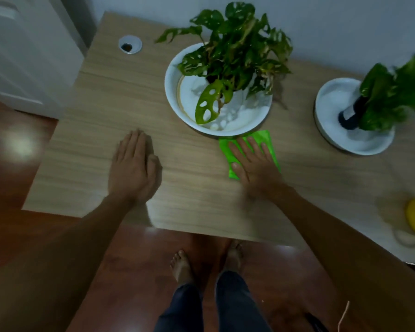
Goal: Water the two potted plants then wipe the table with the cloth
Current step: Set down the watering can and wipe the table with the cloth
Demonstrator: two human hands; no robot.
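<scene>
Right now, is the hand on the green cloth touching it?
Touching. The head view shows the right hand lying flat on the green cloth, fingers straight, pressing it onto the table.

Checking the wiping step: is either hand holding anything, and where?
Nothing is gripped. The right hand presses flat on the middle of the green cloth; the left hand lies flat on the bare table.

Matt wood-grain table [101,121], glossy white pots [171,82], bright green cloth [265,137].
</scene>
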